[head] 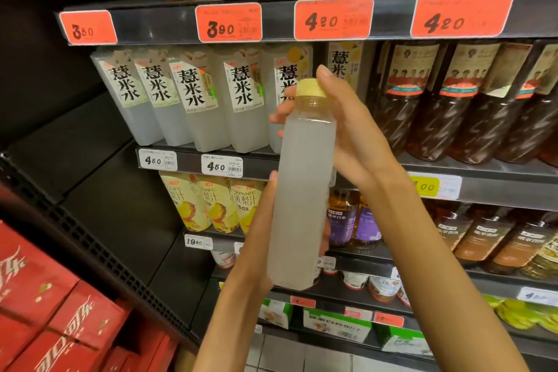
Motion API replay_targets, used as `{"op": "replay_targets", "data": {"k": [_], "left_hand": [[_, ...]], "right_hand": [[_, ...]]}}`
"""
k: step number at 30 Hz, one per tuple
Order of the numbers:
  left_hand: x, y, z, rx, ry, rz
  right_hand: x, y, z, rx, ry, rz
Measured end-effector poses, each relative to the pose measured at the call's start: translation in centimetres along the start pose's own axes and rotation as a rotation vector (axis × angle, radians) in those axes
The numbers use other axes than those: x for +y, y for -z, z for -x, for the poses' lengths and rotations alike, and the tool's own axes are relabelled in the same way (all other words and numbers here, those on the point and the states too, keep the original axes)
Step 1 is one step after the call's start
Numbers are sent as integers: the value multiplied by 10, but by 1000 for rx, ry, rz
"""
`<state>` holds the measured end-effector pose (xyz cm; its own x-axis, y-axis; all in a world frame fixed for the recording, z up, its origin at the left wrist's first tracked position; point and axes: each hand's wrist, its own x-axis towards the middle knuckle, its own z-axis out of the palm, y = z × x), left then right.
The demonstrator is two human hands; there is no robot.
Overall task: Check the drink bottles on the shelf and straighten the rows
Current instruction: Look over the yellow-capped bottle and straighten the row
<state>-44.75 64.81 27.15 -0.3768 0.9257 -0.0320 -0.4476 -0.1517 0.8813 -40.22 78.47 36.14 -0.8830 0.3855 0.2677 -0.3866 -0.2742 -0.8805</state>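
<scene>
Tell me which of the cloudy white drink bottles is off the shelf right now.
The yellow-capped bottle held upright in front of the shelves: the right hand grips its neck, the left hand its lower body. Its label faces away; the shelved bottles show theirs.

both forearms reach up and forward. the left hand [259,229] wraps the lower part of a bottle [302,199], thumb up its side. the right hand [347,136] grips its neck, fingers [279,116] curled behind, index fingertip above the cap.

Dark shelf [211,157] carries cloudy white bottles [193,100].
</scene>
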Motion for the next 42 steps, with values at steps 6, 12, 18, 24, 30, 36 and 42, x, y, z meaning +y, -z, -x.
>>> {"op": "replay_targets", "data": {"k": [6,12,18,24,30,36,42], "left_hand": [[3,2,-1,73,-35,-173],[16,4,12,32,-76,-332],[27,-13,15,-54,-62,-80],[31,-25,24,-140,55,281],[34,-38,28,-192,65,408],[39,-47,27,-139,114,416],[36,-47,24,-148,114,409]], "right_hand": [[6,-5,-4,105,75,33],[-3,-2,-4,200,133,227],[-13,1,-10,-8,-34,-280],[-6,1,-16,144,-208,-266],[2,1,-12,231,-372,-277],[7,2,-8,308,-483,-284],[8,7,-7,328,-519,-309]]}}
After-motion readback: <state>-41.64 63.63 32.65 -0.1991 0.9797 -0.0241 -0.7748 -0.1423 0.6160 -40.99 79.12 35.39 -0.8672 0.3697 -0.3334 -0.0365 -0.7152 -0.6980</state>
